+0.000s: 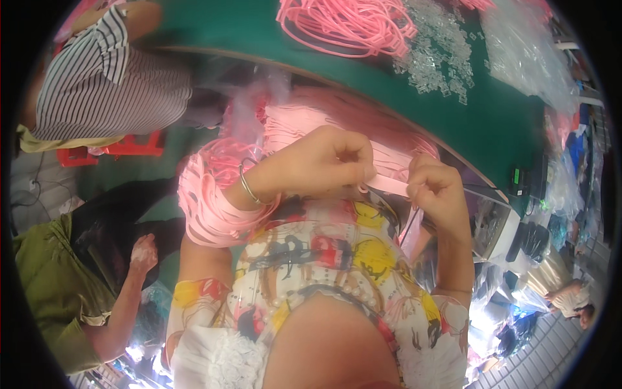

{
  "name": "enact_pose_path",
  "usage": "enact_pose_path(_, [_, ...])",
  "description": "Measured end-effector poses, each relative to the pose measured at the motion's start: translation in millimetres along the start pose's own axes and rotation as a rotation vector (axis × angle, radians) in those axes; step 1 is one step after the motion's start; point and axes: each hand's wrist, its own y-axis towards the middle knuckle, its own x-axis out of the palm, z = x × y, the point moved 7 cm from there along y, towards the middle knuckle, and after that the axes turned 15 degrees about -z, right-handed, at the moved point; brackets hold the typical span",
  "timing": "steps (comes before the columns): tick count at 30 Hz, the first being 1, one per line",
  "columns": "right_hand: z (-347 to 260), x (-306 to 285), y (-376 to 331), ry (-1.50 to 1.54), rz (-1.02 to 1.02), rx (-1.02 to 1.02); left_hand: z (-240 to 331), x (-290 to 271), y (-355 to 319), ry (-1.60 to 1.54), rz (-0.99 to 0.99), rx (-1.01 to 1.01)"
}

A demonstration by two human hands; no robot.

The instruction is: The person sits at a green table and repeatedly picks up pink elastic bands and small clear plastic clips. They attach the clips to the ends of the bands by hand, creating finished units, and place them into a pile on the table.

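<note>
A flat pink strap is stretched between my two hands, above my lap. My left hand pinches one end between thumb and fingers. At the other end my right hand grips it with the fingers curled, and part of the strap hangs below that hand. A thick bundle of looped pink straps hangs around my left forearm, next to a metal bangle. More pink straps lie in rows just beyond my hands, under the table's edge; my left wrist partly hides them.
On the green table lie a heap of pink straps and a spread of small clear plastic pieces. A clear plastic bag sits farther right. One person in stripes and another in olive green are at my left.
</note>
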Motion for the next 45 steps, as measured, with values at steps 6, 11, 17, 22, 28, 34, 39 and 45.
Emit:
enact_pose_path(6, [3.6,-5.1,-9.1,0.064,0.047,-0.025,-9.7,-1.2,14.0,0.038,-0.011,0.048])
enact_pose_path(11, [6.7,-4.9,-9.8,0.092,0.030,-0.054,-5.1,1.0,20.3,0.030,-0.030,0.085])
enact_pose_path(17, [1.8,0.9,-6.8,0.043,-0.009,-0.124,24.2,-24.0,43.4,0.699,0.224,0.271])
enact_pose_path(22, [5.9,3.6,-7.3,0.003,0.005,-0.147,36.9,-47.9,72.3,1.156,0.672,0.412])
enact_pose_path(28, [8.7,1.7,-13.2,0.036,0.019,-0.137,38.0,-47.6,83.2,1.350,0.835,0.285])
enact_pose_path(34, [4.8,5.8,-7.7,0.030,-0.015,-0.188,40.3,-36.8,60.8,1.358,0.748,0.467])
enact_pose_path(39, [-4.4,11.4,-1.7,-0.028,-0.048,-0.177,37.3,-32.7,53.7,1.436,0.613,0.424])
enact_pose_path(45, [-9.6,11.1,-0.1,-0.070,-0.031,-0.193,24.0,-36.4,49.0,1.532,0.577,0.522])
